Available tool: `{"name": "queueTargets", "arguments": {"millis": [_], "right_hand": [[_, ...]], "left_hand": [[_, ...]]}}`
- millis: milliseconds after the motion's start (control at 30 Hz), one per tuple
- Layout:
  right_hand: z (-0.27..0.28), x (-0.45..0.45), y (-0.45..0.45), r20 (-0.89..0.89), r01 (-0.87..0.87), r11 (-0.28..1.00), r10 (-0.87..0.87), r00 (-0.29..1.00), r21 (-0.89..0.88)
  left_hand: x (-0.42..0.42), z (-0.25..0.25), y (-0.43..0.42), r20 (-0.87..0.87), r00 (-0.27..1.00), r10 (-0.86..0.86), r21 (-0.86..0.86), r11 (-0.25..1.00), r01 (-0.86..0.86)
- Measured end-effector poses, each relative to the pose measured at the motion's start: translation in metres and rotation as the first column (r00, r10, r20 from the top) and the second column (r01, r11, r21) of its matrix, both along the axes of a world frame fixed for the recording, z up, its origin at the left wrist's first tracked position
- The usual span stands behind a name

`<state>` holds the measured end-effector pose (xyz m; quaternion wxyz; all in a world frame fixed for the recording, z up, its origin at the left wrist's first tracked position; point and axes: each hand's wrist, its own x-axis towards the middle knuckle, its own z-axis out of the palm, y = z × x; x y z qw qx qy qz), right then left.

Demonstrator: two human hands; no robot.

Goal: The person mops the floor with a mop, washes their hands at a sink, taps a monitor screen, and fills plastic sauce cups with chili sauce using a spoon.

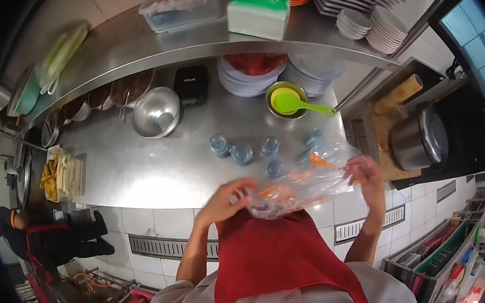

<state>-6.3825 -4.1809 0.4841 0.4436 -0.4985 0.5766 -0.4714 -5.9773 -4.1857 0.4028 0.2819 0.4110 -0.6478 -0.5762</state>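
A clear plastic bag (309, 186) with orange patches stretches between my hands, at the table's front edge and before my red apron. At its right end, my right hand (363, 171) is closed on the crinkled plastic. My left hand (227, 203) curls its fingers at the bag's left end; the fingertips are slightly blurred. Whether the orange is print or contents I cannot make out. Just behind the bag stand several small clear bluish cups, among them one cup (219, 145) at the left and another cup (274, 167) nearest the bag.
On the steel table (105, 169) are a metal bowl (157, 114), a black device (192, 85), plate stacks (242, 82) and a green ladle (302, 105) in a bowl. A shelf (199, 47) overhangs the back. A lidded pot (417, 139) stands right; another person (54, 240) is at left.
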Motion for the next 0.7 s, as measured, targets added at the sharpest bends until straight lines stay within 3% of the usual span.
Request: {"name": "queueTargets", "arguments": {"millis": [100, 200, 300, 333, 367, 433, 467, 533, 600, 633, 700], "right_hand": [[0.005, -0.043, -0.003, -0.044, 0.209, 0.968, -0.217, 0.975, -0.142], [-0.003, -0.08, -0.008, 0.179, 0.532, 0.812, -0.502, 0.846, -0.238], [-0.053, -0.138, 0.004, 0.37, 0.703, 0.7, -0.624, 0.688, -0.127], [-0.074, -0.162, 0.018, 0.343, 0.634, 0.762, -0.565, 0.751, -0.134], [-0.091, -0.16, 0.027, 0.152, 0.614, 0.73, -0.599, 0.786, -0.3], [-0.088, -0.106, 0.037, 0.218, 0.659, 0.738, -0.626, 0.749, -0.144], [-0.102, -0.074, 0.039, 0.005, 0.575, 0.766, -0.599, 0.8, -0.287], [-0.129, -0.014, 0.04, -0.39, 0.364, 0.756, -0.612, 0.688, -0.544], [-0.126, 0.048, 0.07, -0.354, 0.215, 0.864, -0.397, 0.847, -0.455], [-0.124, 0.076, 0.086, -0.322, 0.138, 0.904, -0.282, 0.904, -0.405], [-0.086, 0.082, 0.131, 0.039, 0.147, 0.989, -0.146, 0.989, -0.027]], "left_hand": [[0.015, -0.009, -0.021, 0.085, 0.914, 0.396, -0.345, 0.873, -0.346], [0.029, -0.033, -0.054, 0.163, 0.789, 0.593, -0.634, 0.675, -0.376], [0.009, -0.022, -0.059, 0.178, 0.736, 0.653, -0.737, 0.584, -0.341], [0.001, -0.029, -0.057, 0.088, 0.773, 0.629, -0.78, 0.526, -0.34], [-0.015, -0.025, -0.05, -0.024, 0.872, 0.49, -0.667, 0.642, -0.379], [-0.072, -0.007, -0.036, -0.294, 0.938, 0.182, -0.402, 0.867, -0.294], [-0.105, -0.002, -0.034, -0.412, 0.91, 0.049, -0.376, 0.901, -0.219], [-0.156, 0.009, -0.017, -0.555, 0.819, -0.141, -0.202, 0.979, 0.032], [-0.166, -0.036, 0.008, -0.419, 0.9, -0.12, 0.118, 0.976, 0.185], [-0.168, -0.084, 0.006, -0.213, 0.974, -0.072, 0.244, 0.962, 0.124], [-0.186, -0.074, 0.016, -0.322, 0.921, -0.22, 0.042, 0.968, 0.246]]}}
